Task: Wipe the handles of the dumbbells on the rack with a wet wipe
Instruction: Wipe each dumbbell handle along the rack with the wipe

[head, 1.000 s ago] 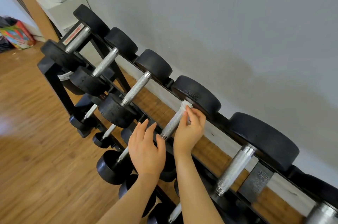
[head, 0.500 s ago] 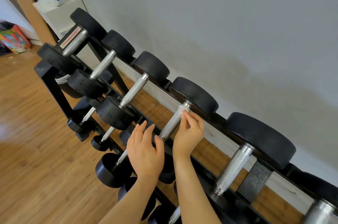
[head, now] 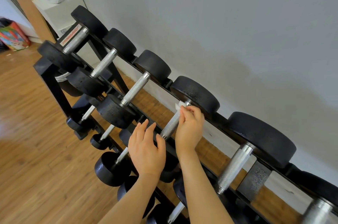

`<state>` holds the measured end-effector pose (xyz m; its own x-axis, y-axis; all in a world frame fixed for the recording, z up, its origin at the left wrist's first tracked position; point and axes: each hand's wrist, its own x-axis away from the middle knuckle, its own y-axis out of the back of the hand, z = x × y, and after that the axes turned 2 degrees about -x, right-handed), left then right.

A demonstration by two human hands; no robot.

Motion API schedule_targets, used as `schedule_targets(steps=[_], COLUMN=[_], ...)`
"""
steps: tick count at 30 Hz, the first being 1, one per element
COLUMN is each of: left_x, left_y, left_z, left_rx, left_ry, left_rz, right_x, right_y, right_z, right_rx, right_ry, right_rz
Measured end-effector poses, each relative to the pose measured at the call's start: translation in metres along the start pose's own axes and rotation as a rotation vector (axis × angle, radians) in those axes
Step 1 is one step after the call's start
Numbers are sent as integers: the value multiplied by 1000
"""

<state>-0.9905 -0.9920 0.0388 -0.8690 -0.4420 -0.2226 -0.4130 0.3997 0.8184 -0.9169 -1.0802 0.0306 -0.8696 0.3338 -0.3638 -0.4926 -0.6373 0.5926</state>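
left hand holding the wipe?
No, the wet wipe is pinched by the right hand against the dumbbell handle; the left hand is open beside it.

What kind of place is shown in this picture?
Probably a small gym or home workout room: a black tiered rack against a grey wall holds rows of dumbbells, and the floor is wood.

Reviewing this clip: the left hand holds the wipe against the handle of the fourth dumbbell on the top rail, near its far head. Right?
No. The head view shows the right hand holding the wipe there; the left hand is open.
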Motion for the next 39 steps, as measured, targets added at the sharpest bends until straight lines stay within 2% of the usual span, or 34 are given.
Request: schedule_targets(steps=[4,12,15,20,24,27,32,39], left_x=[0,0,0,0,0,0,0,0], left_y=[1,3,3,1,1,0,0,-1], left_z=[1,2,2,3,4,4,5,4], left_rx=[8,35,54,56,58,52,49,53], left_ry=[-5,-11,-16,-7,-16,-18,-21,-27], left_rz=[4,12,-1,-3,-11,-12,-13,-17], right_x=[-7,-27,-30,-38,-30,-40,-30,-34], right_y=[10,31,36,32,24,27,26,22], right_z=[-2,-10,-24,-35,-39,-38,-32,-30], right_rx=[292,456,415,332,314,303,79,57], right_ry=[161,642,747,626,666,629,503,512], right_rz=[187,299,351,328,440,414,406,422])
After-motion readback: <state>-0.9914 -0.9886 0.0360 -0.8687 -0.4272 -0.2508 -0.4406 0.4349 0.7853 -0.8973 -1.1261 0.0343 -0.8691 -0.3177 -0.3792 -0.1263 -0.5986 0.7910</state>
